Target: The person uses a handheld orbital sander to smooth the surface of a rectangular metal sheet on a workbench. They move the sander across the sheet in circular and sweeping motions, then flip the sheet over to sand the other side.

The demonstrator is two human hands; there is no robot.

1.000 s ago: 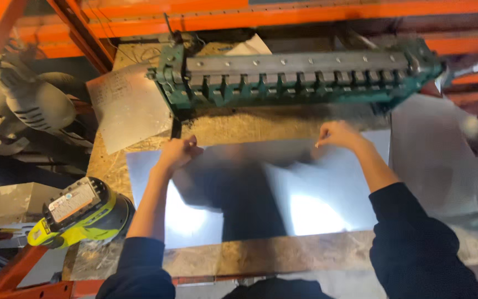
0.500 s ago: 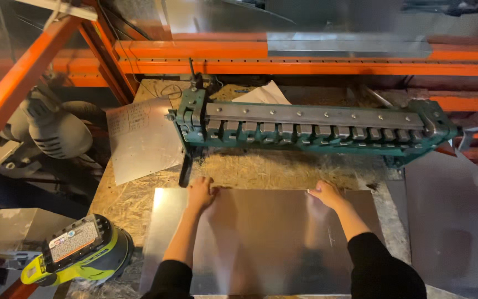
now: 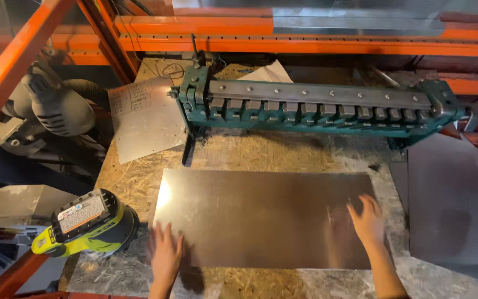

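A rectangular sheet of bare metal (image 3: 261, 216) lies flat on the chipboard bench (image 3: 283, 155), in front of a green sheet-metal bending brake (image 3: 316, 108). My left hand (image 3: 165, 256) rests with spread fingers at the sheet's near left corner, partly on the board. My right hand (image 3: 367, 221) lies flat on the sheet near its right end, fingers apart. Both hands are blurred. Neither hand grips anything.
A yellow-green cordless power tool (image 3: 87, 224) sits at the bench's left edge. A smaller metal sheet (image 3: 145, 119) leans at the back left, a grey sheet (image 3: 449, 199) lies to the right. Orange rack beams (image 3: 305, 39) frame the bench; grey ducting (image 3: 56, 108) is on the left.
The sheet has come down from a lifted, tilted pose to lie flat on the bench. My hands have slid from its far edge back to its near corners.
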